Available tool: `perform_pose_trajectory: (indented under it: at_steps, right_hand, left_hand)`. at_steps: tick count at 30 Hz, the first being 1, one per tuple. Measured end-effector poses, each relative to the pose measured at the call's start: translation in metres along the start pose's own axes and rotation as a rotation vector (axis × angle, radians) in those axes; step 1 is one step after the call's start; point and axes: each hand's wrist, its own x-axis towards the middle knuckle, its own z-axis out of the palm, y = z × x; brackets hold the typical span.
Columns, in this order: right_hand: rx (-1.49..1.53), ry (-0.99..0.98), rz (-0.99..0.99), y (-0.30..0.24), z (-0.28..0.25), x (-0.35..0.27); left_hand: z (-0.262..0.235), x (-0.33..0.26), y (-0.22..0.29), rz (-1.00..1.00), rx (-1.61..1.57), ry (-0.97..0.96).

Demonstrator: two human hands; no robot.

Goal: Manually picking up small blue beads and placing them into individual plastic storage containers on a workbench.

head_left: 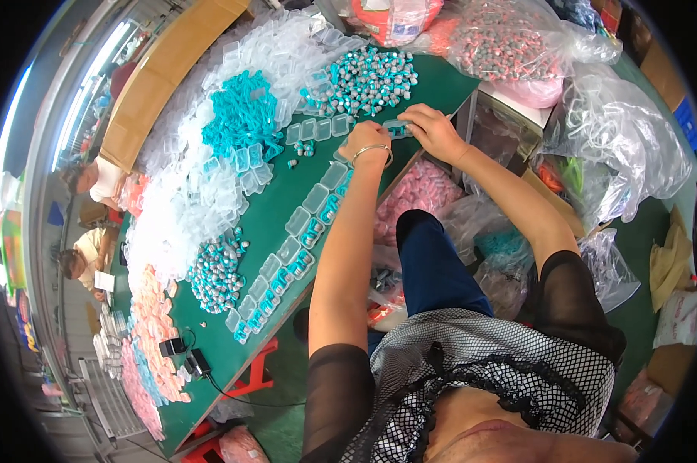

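Note:
At the table's near right edge, my right hand [437, 133] pinches a small clear plastic case [397, 128] with teal inside. My left hand [366, 142], a bracelet at its wrist, is just left of it, fingers curled down; what they hold is hidden. Open clear cases [315, 199], with teal and grey pieces in their near halves, form a long row along the edge from below my left hand. Further open cases [317, 129] lie just left of that hand. Beyond both hands is a heap of small teal and grey cylindrical pieces [375, 77].
The green table [286, 181] carries a teal heap [244, 112], a large pile of clear cases [186, 185] and another teal-grey pile [217, 274]. Peach pieces [154, 316] and black adapters [198, 361] are nearer left. Bags [506, 46] crowd the right. Two people sit far left.

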Motion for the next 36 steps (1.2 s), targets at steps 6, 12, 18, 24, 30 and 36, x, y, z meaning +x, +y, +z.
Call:
perform_pose_trajectory:
  at_steps: [6,12,18,24,30,36]
  right_hand:
    - [0.005,-0.024,0.034,0.003,0.003,-0.001]
    - [-0.008,-0.026,0.024,0.003,0.001,-0.003]
    - [-0.008,-0.009,0.023,0.0,0.003,-0.003]
    - [-0.022,-0.02,0.028,0.002,0.001,-0.004]
    - [-0.024,-0.023,0.019,-0.001,0.001,0.0]
    - [0.028,-0.056,0.069,0.003,0.0,0.001]
  left_hand:
    - [-0.003,-0.003,-0.004,0.005,-0.018,0.009]
    - [-0.004,-0.004,-0.006,0.051,-0.033,-0.054]
    - [0.015,0.014,-0.016,-0.027,-0.134,-0.079]
    - [0.004,0.008,-0.003,-0.029,-0.02,-0.081]
    - [-0.001,0.019,-0.011,-0.041,-0.098,-0.173]
    - [-0.003,0.045,-0.013,0.012,-0.04,-0.371]
